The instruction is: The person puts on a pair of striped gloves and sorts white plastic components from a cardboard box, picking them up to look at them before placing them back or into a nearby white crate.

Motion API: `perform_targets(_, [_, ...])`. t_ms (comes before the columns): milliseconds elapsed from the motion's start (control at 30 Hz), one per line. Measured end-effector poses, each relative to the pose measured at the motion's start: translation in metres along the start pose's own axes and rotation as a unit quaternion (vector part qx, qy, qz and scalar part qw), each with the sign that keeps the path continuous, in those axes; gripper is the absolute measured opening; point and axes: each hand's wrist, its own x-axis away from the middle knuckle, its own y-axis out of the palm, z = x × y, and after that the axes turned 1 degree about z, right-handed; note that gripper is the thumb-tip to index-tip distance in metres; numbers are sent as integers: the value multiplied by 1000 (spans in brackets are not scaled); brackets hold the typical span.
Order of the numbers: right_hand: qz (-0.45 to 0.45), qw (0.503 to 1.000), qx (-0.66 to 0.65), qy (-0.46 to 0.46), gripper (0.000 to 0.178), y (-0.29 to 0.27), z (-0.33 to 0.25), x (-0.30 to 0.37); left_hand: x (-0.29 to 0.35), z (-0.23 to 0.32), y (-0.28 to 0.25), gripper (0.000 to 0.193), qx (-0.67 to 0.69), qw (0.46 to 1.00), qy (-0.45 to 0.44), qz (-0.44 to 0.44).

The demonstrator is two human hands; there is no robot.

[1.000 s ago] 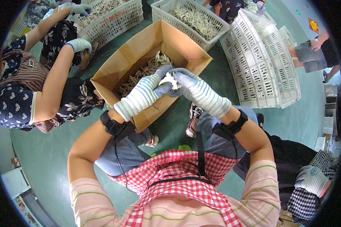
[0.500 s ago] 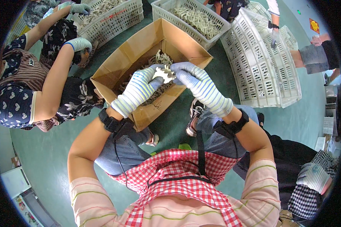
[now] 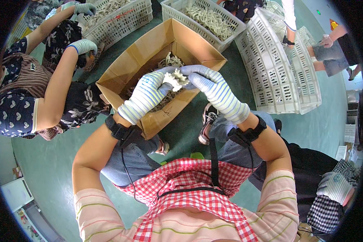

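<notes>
Both my hands wear striped white-and-blue knit gloves with grey-blue palms and fingers. Between them, above a cardboard box (image 3: 127,54), is a pale, knobbly, branched piece (image 3: 176,80) whose kind I cannot make out. My left hand (image 3: 150,88) grips its left side, thumb in front and fingers partly hidden behind. My right hand (image 3: 205,80) pinches the piece's right edge with thumb and fingertips. Below, inside the box, lies a heap of similar pale, thin branched pieces (image 3: 171,60), partly covered by my hands.
White slatted crates of pale pieces stand beyond the box, one at left (image 3: 121,24) and one at right (image 3: 224,40). Tall white crates (image 3: 266,68) stand at the right. A seated co-worker with gloved hands (image 3: 84,46) is close at left; other people are at the far right.
The pale piece has turned between my fingers, showing a more knobbly side. My hands stay almost in place. At the far right, a person's legs and hand have shifted.
</notes>
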Motion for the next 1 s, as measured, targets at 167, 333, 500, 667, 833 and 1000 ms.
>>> perform_targets(167, [16,992,122,-12,20,3,-6,2,1,19,-6,41,68,996,56,-29])
perform_targets(333, [36,990,133,-6,19,3,2,2,2,27,-5,46,69,993,93,-10])
perform_targets(500, [91,989,114,8,17,-2,9,0,5,36,-9,53,43,992,115,17])
perform_targets(667, [90,980,175,-15,18,1,9,2,6,40,-11,58,-2,988,151,45])
perform_targets(833, [59,984,163,-37,20,10,3,8,6,41,-7,56,2,993,118,21])
perform_targets(1000, [46,982,179,-45,23,7,4,8,7,41,-8,55,39,993,112,23])
